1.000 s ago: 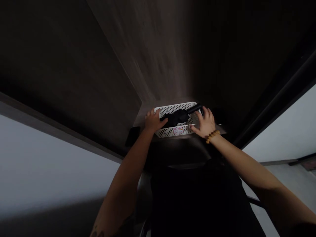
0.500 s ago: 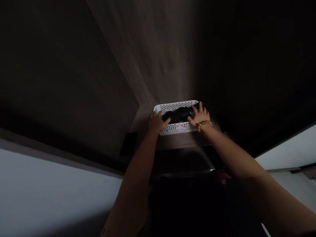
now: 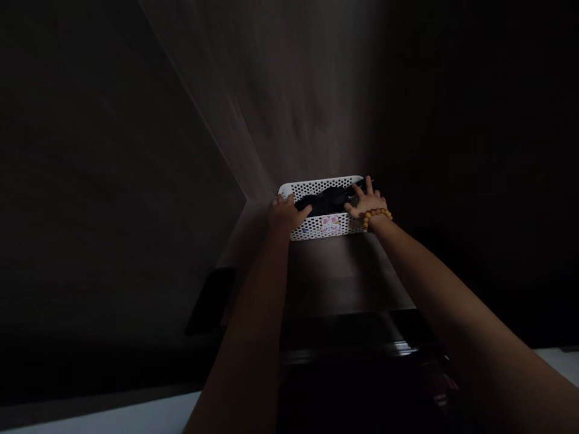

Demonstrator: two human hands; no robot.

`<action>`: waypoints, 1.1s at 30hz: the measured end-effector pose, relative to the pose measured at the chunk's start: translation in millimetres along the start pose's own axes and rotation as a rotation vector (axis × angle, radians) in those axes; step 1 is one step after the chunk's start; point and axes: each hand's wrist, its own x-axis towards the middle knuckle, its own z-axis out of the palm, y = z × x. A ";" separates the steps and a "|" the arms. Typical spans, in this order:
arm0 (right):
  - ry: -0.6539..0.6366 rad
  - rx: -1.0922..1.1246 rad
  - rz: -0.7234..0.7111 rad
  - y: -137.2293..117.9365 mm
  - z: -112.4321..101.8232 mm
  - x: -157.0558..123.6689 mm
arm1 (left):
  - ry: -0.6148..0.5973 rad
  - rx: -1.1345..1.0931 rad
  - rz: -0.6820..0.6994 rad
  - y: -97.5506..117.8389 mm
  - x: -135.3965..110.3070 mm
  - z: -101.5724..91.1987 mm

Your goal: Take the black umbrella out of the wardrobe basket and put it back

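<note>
A white perforated plastic basket [image 3: 312,229] sits on a dark wood shelf, with a pink cartoon sticker [image 3: 330,223] on its near side. Black items [image 3: 332,198] lie in it, too dark to name. My left hand [image 3: 287,213] is wrapped round the left end of the basket, its thumb over the rim. At the right end, my right hand [image 3: 367,204], with a beaded bracelet [image 3: 377,214] at the wrist, grips the rim with fingers spread across the corner.
Dark wood panels [image 3: 113,150] rise on the left and behind the basket. The right side lies in deep shadow. A flat black object [image 3: 212,300] lies left of my left forearm. The shelf surface [image 3: 330,271] runs from the basket to a dark front edge.
The basket has slid deeper over the shelf, away from its front edge, with both hands still on its ends. My view has moved forward too, and the scene looks darker.
</note>
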 end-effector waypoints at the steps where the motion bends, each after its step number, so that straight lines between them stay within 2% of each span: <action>1: 0.004 0.002 0.002 -1.0 3.0 8.0 | 0.010 -0.002 0.005 -1.6 8.8 3.5; 6: 0.013 -0.001 0.015 -6.6 12.2 37.4 | 0.023 -0.006 0.031 -9.2 46.9 19.0; 11: 0.011 -0.004 0.024 -8.8 19.3 59.4 | 0.010 -0.028 0.027 -13.3 72.8 29.5; 17: 0.027 0.007 0.027 -7.3 32.8 80.7 | 0.004 -0.038 0.028 -15.6 88.6 33.9; 22: 0.054 0.025 0.026 -6.7 37.6 85.3 | 0.026 -0.073 0.039 -11.7 90.5 29.8; 24: 0.053 0.025 0.026 -6.9 35.7 83.7 | 0.110 -0.113 0.030 -8.0 82.2 26.1; 26: 0.047 0.019 0.029 -7.8 32.1 80.7 | 0.268 -0.140 0.016 -6.2 64.2 23.1; 28: 0.040 0.013 0.034 -9.2 27.6 77.0 | 0.394 -0.146 0.005 -8.6 34.2 23.0; 29: 0.038 0.010 0.035 -10.1 25.2 75.1 | 0.414 -0.153 0.012 -11.4 14.4 24.6; 31: 0.029 0.005 0.036 -11.7 20.4 71.2 | 0.382 -0.177 0.080 -19.0 -33.0 31.5; 33: 0.005 0.002 0.040 -12.3 16.1 67.1 | 0.223 -0.151 0.214 -26.2 -85.1 41.6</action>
